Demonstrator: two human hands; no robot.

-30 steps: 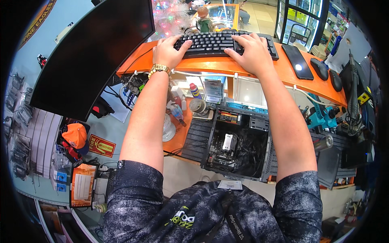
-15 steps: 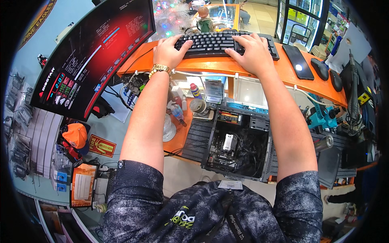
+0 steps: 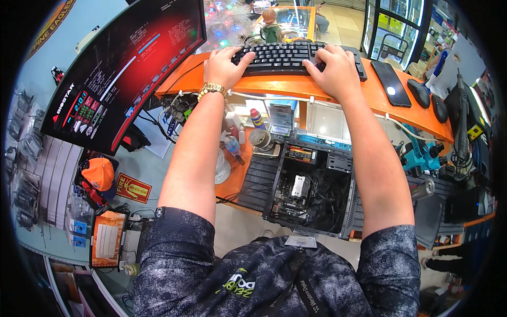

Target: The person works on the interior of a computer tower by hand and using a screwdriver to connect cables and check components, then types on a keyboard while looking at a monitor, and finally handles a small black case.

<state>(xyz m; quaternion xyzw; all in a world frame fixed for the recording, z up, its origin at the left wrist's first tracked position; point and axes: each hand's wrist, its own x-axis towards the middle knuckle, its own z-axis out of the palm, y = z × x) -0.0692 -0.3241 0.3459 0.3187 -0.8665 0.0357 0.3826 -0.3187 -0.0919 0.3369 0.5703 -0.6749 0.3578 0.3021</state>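
I rest left hand (image 3: 224, 67) and right hand (image 3: 338, 74), loosely spread, on the keyboard (image 3: 281, 58)
Monitor (image 3: 145, 68) left of it already lit; computer case (image 3: 326, 198) below it uncovered, so I judge work unfinished

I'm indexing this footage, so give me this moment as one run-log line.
left hand: on keyboard, left end | right hand: on keyboard, right part | monitor: lit, mostly red and black | computer case: open

A white tree (image 3: 228, 25) shone with tiny colored lights. A black phone (image 3: 391, 83) lay near two black mice (image 3: 419, 93). On the left, an orange cap (image 3: 99, 174) was near a red and yellow sign (image 3: 133, 188). A spray can (image 3: 256, 118) had a red top.
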